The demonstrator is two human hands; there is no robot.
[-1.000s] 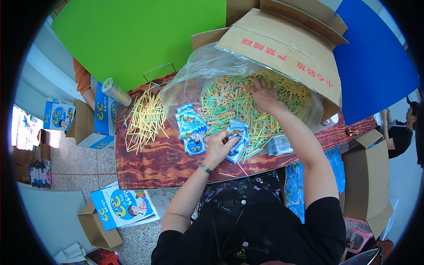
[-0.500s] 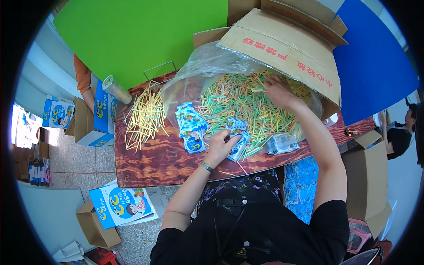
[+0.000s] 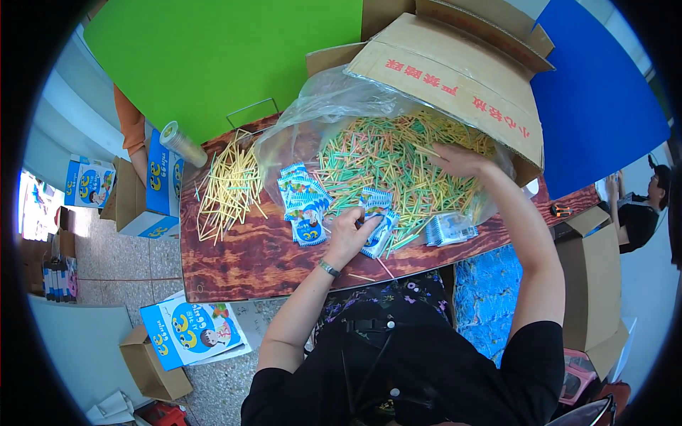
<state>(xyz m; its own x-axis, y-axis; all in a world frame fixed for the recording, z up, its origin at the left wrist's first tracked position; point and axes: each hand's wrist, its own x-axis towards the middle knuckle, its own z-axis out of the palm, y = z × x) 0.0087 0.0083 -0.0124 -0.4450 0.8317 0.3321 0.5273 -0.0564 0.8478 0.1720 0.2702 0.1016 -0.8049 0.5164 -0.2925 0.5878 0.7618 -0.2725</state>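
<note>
My left hand (image 3: pixel 347 236) is closed at the edge of some small blue-and-white packets (image 3: pixel 382 231), its thumb lying over one of them. A second cluster of the same packets (image 3: pixel 305 206) lies just left of it. My right hand (image 3: pixel 458 160) reaches into a broad heap of thin pastel sticks (image 3: pixel 383 160), green, yellow and pink. Its fingers are bent together around a few yellow sticks, and the fingertips are partly hidden. The heap spills out of a clear plastic bag (image 3: pixel 288 131) coming from a tipped cardboard carton (image 3: pixel 455 78).
Loose yellow sticks (image 3: pixel 231 184) and a clear round tub (image 3: pixel 182 144) lie on the left of the red-brown wooden table (image 3: pixel 234 273). More wrapped packets (image 3: pixel 451 231) sit right of centre. Printed boxes (image 3: pixel 192 330) stand left. Another person's arm (image 3: pixel 130 121) reaches in there.
My right hand has shifted a little lower and its fingers now point left among the sticks, by a few yellow ones. My left hand stays at the packets. The whole view has shifted slightly.
</note>
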